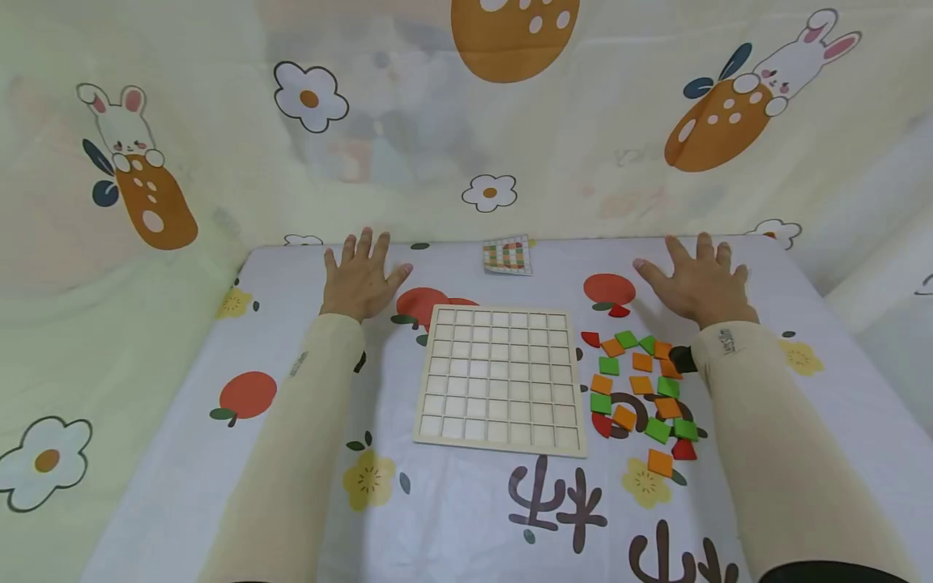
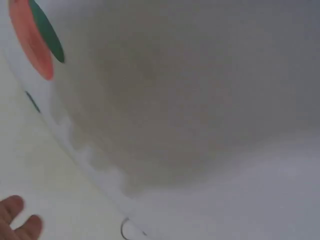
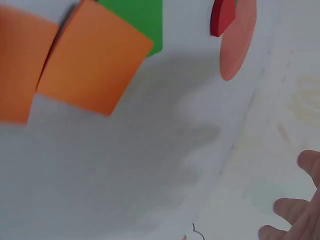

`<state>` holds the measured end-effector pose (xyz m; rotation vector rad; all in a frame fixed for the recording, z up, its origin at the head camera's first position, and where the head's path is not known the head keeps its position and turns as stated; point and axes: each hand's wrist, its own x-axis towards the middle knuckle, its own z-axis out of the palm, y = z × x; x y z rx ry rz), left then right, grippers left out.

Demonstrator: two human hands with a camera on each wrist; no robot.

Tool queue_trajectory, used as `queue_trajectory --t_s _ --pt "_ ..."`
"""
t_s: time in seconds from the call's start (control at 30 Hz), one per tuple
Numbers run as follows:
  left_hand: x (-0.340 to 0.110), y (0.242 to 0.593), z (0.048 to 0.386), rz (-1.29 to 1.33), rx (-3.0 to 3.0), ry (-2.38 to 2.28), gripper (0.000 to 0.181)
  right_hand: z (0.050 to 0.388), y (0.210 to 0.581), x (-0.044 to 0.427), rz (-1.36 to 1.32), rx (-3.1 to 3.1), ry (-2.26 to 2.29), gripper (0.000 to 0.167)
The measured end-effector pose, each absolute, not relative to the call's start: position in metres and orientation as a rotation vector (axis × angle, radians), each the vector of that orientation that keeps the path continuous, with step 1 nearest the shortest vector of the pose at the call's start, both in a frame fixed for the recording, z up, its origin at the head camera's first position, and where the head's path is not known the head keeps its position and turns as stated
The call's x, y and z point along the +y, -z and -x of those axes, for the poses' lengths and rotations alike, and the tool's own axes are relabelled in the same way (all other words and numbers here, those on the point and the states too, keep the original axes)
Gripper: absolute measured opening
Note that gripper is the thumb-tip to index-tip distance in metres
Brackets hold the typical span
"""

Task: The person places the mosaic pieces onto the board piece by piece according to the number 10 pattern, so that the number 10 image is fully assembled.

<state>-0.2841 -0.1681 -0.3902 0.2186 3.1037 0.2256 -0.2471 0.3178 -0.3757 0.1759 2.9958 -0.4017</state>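
In the head view the left hand is spread flat at the far left of the table, holding nothing. The right hand lies spread at the far right, also holding nothing. Between the forearms sits a pale square grid board with bare cells. Right of the board, orange, green and red pieces lie scattered, several close to the right wrist. Fingertips of the left hand show in the left wrist view. The right wrist view has fingers of the right hand and large orange pieces.
A small card with a coloured checked pattern lies at the back of the table, behind the board. A printed cloth hangs along the far edge. The white tablecloth has printed fruit, flowers and brown lettering.
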Motion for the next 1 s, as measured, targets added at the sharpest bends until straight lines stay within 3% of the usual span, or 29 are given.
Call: queue_trajectory --t_s 0.3,0.57,1.0 --pt "-0.153 0.392 0.254 -0.056 2.852 -0.675 0.054 0.248 0.38 0.294 -0.086 2.78 0.585 0.051" --pt "-0.131 0.406 0.225 -0.092 2.737 -0.844 0.031 0.238 0.391 0.283 -0.114 2.72 0.608 0.051" --pt "-0.119 0.412 0.198 -0.097 2.662 -0.93 0.022 0.239 0.409 0.281 -0.1 2.806 0.618 0.037"
